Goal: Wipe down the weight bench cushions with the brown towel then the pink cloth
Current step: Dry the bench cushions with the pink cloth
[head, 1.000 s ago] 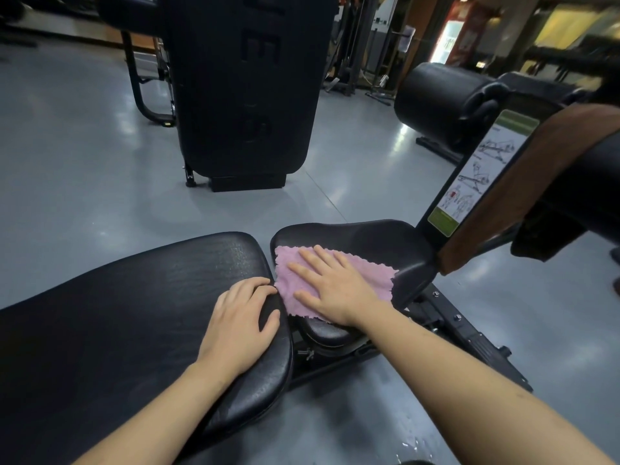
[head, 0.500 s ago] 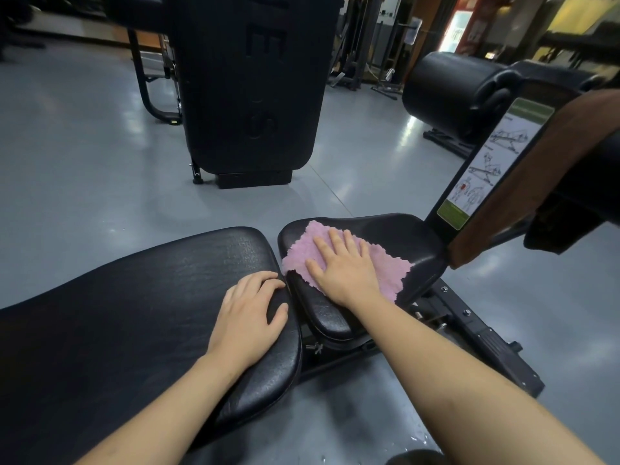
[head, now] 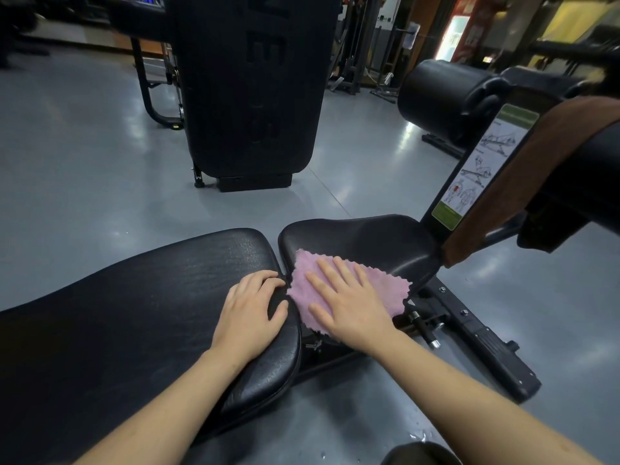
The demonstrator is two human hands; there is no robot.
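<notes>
The pink cloth [head: 385, 290] lies spread on the small black seat cushion [head: 365, 236] of the weight bench. My right hand [head: 349, 300] presses flat on the cloth, fingers straight and spread. My left hand [head: 251, 310] rests on the near end of the long black back cushion [head: 134, 307], fingers loosely bent over its edge. The brown towel [head: 523, 176] hangs draped over a black padded roller at the right.
A tall black machine housing [head: 248, 88] stands on the grey floor beyond the bench. A padded roller [head: 439, 99] and an instruction label [head: 483, 166] rise at the right. The bench's black metal frame [head: 483, 340] runs along the floor at the right.
My right hand has slid the pink cloth from the far part of the seat cushion back toward its near edge. My left hand has stayed on the back cushion.
</notes>
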